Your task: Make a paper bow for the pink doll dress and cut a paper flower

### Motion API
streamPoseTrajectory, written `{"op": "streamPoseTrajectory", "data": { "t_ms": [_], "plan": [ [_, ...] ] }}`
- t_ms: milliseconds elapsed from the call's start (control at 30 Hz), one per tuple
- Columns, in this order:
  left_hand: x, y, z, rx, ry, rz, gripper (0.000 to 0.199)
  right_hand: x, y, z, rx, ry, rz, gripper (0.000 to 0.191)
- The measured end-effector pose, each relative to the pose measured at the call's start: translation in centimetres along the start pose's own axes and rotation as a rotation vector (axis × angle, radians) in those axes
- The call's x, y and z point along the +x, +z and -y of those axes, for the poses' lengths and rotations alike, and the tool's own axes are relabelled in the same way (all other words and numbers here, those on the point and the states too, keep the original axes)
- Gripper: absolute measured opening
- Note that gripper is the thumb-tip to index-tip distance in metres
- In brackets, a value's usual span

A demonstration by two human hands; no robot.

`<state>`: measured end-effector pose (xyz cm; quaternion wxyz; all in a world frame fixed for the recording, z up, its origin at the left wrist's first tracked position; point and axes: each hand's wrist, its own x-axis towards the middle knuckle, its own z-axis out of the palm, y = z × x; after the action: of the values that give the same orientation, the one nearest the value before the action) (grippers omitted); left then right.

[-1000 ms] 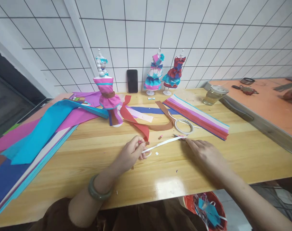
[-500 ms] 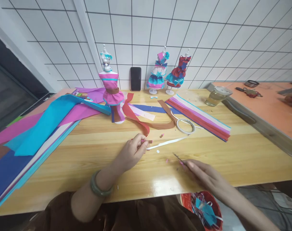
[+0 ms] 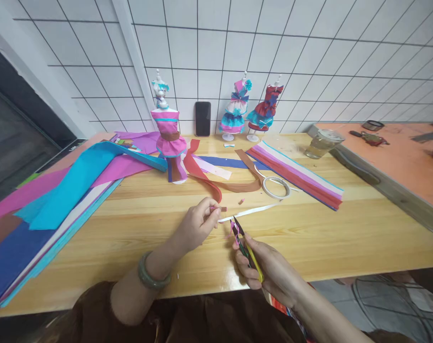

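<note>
My left hand (image 3: 200, 224) is closed in a pinch around a small pink-and-brown paper strip (image 3: 224, 209). The end of a thin white tape strip (image 3: 254, 210) lies at its fingertips; whether the fingers grip it too is unclear. In my right hand (image 3: 269, 262) are thread snips (image 3: 255, 265) with a yellow handle. Their dark blades are parted and point at the white strip, just right of the left fingers. A pink paper scrap (image 3: 234, 229) hangs at the blades. Beyond the strip lies a tape roll (image 3: 275, 196).
Three small dress forms stand near the wall, one in a pink dress (image 3: 168, 125). A phone (image 3: 203, 119) leans between them. Crepe paper strips (image 3: 69, 186) spread over the left side, and a striped stack (image 3: 298, 176) lies right. A lidded cup (image 3: 321, 145) stands farther right.
My right hand has moved left with the snips, bringing their parted blades up to the white strip. My left hand has barely moved. The scrap bin below is now mostly hidden by my right arm.
</note>
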<state>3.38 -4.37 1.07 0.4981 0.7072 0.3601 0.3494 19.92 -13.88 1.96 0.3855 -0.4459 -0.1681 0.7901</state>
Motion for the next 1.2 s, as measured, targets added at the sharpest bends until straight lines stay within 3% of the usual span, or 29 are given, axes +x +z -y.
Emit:
{"op": "streamPoseTrajectory", "data": {
  "t_ms": [567, 767, 867, 1033, 1200],
  "plan": [
    [0.1, 0.1, -0.2, -0.097, -0.018, -0.007, 0.016, 1.8, 0.8, -0.2, 0.041, -0.096, 0.001, 0.026],
    [0.2, -0.1, -0.3, -0.026, -0.007, -0.029, 0.013, 1.8, 1.1, -0.3, 0.032, -0.102, -0.006, 0.024],
    [0.4, -0.6, -0.2, 0.103, -0.009, -0.16, 0.014, 1.6, 1.4, -0.5, -0.013, -0.075, -0.019, 0.027],
    [0.9, -2.9, 0.0, 0.544, -0.013, -0.525, 0.016, 1.1, 1.4, -0.9, -0.074, -0.083, -0.038, 0.032],
    [1.3, -4.7, -0.3, 0.914, 0.064, -0.748, 0.01, 1.0, 1.4, -0.9, -0.057, -0.086, -0.008, 0.032]
  ]
}}
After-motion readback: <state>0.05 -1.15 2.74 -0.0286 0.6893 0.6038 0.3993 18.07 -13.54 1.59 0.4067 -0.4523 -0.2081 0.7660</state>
